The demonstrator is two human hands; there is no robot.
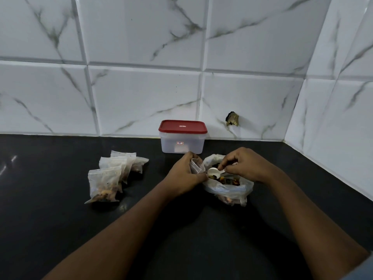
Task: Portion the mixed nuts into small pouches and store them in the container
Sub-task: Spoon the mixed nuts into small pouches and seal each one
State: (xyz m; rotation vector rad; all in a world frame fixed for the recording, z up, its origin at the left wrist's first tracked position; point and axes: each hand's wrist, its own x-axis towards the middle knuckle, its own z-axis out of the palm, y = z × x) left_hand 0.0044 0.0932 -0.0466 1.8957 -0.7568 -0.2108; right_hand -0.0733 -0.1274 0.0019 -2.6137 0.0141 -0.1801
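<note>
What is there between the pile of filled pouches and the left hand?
Nothing lies there. The head view shows only bare black counter between the filled pouches and the left hand.

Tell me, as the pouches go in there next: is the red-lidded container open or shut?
Shut. The red lid sits flat on the container, covering its whole rim. The filled pouches lie outside it on the counter.

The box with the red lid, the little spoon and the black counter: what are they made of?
The box looks like frosted plastic: its walls are milky and half see-through. Its red lid seems smooth plastic with a soft sheen. The white spoon is probably plastic too, thin and dull. The counter looks like polished dark stone, going by its glints, but that is uncertain.
</note>
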